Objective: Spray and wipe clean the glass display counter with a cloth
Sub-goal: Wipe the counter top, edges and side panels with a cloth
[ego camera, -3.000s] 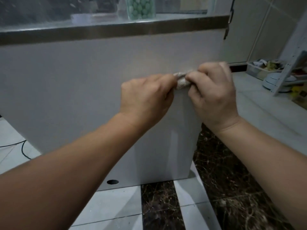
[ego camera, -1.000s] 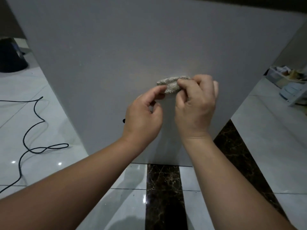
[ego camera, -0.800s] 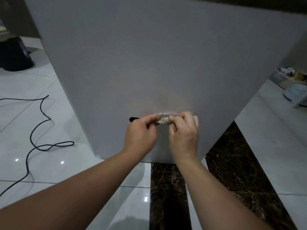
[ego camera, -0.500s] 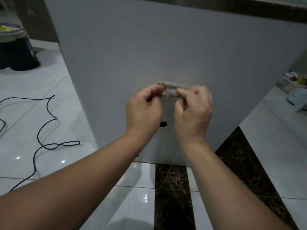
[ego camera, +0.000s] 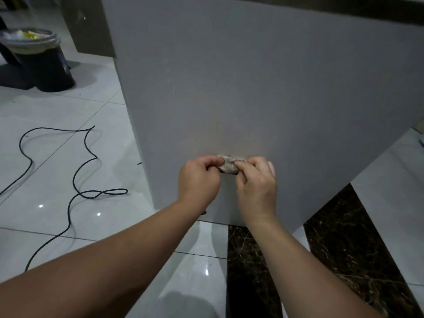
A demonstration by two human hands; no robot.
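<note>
Your left hand (ego camera: 198, 177) and right hand (ego camera: 257, 182) each pinch a small bunched beige cloth (ego camera: 228, 165) between thumb and curled fingers. You hold it against the lower part of the table's plain grey side panel (ego camera: 252, 88), at the centre of the frame. Below, a dark brown marble floor strip (ego camera: 250, 271) runs between glossy white floor tiles (ego camera: 57, 214). A thin black cable (ego camera: 73, 180) loops across the tiles at left, and a dark round bucket (ego camera: 43, 63) stands at upper left.

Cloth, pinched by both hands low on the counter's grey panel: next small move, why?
Probably slide the cloth sideways along the panel: left hand and right hand both pinch it bunched against the lower panel, with bare surface on both sides.
</note>
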